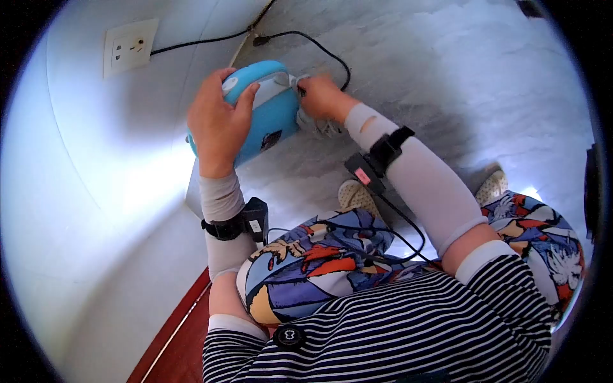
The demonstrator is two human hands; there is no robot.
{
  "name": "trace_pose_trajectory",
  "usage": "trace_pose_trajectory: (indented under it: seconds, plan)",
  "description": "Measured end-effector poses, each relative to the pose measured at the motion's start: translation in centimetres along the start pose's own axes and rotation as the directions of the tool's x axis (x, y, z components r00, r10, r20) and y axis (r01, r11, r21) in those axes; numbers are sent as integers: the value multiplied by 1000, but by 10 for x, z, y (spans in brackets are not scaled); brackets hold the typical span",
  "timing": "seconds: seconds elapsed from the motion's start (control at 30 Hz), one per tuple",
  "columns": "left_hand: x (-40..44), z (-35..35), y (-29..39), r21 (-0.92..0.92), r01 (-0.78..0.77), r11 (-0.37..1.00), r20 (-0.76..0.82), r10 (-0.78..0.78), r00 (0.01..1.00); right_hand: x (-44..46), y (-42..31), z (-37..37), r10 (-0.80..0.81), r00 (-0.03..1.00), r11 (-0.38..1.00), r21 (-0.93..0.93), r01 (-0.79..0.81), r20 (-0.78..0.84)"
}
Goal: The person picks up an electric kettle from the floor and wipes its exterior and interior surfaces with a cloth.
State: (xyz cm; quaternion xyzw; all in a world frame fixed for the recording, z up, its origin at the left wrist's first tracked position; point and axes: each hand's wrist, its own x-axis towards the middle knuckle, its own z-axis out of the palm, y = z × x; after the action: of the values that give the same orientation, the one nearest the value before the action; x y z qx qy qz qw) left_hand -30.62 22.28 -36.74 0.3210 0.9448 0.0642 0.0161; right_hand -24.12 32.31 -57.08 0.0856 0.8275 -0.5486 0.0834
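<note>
Blue case [271, 113], contents hidden, in left hand [220, 122]; right hand [324, 97] at pale coil [319, 126].

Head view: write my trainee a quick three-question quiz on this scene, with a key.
1. Multiple choice: of the left hand and the right hand, which is nearer the wall socket?
A) Left
B) Right

2. Fill in: the left hand is on a case that is mostly ____ in colour.

3. Count: how many arms wear a black strap?

Key: 1. A; 2. blue; 3. two.
</note>
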Motion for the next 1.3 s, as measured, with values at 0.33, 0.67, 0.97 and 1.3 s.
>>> trace_pose_trajectory:
  seconds: [0.33,0.67,0.97,1.3]
  plan:
    - [-5,7,-6,0,-3,1000,-14,3,1000,-43,-4,25,22,999,977,214,-11,-48]
    - [-2,9,-5,-41,14,999,22,-13,1000,-56,-26,16,16,998,976,219,-2,-62]
    - [-2,3,0,-17,45,999,41,-44,998,-40,-21,12,36,998,975,223,-22,-59]
    - [-2,5,-6,1,-26,1000,20,26,999,-41,-17,27,72,989,967,253,-37,-130]
